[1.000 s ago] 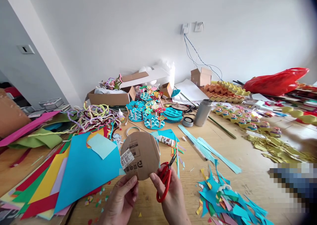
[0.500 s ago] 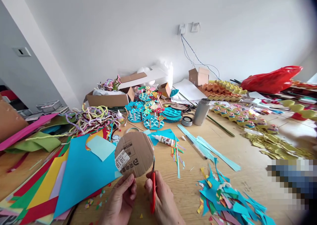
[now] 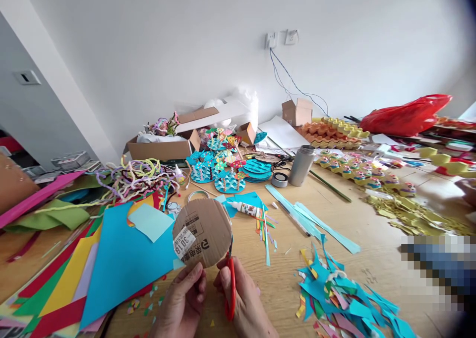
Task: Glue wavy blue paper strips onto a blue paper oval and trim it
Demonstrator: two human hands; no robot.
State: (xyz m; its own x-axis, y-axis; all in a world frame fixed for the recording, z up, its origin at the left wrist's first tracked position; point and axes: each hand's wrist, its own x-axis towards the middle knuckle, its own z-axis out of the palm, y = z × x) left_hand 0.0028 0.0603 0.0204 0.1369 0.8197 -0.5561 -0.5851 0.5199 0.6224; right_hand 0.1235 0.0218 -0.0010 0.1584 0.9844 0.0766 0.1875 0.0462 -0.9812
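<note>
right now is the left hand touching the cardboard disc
Touching: the head view shows the left hand gripping the cardboard disc by its lower edge, thumb in front.

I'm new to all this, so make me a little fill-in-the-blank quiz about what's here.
1. The right hand holds red-handled ____.
2. The left hand pinches a disc made of ____.
3. The large sheet left of the disc is coloured ____.
4. The plastic bag at far right is coloured ____.

Missing words: scissors; cardboard; blue; red.
</note>
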